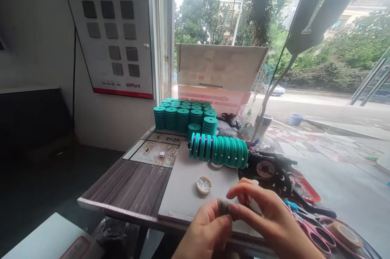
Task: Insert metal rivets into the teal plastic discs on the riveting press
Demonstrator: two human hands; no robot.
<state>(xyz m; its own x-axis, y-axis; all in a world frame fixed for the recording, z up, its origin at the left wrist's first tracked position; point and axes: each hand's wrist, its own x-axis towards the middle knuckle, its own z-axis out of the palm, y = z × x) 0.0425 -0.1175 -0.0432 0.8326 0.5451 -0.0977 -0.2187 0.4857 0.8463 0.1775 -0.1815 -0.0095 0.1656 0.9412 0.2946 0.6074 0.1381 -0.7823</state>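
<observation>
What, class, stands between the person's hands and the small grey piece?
Nothing visible. The left hand and the right hand both pinch the small grey piece directly, above the near edge of the grey board. The dish of beads sits apart, farther back.

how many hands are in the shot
2: the left hand at the bottom edge, the right hand just right of it, both pinching a small dark piece. No others show.

Daylight floods through the window [319,48] ahead, leaving the wall [36,27] at left dim, while my left hand [204,232] and right hand [268,214] blur softly around the small dark piece [224,207] and the frame's edges bend.
</observation>
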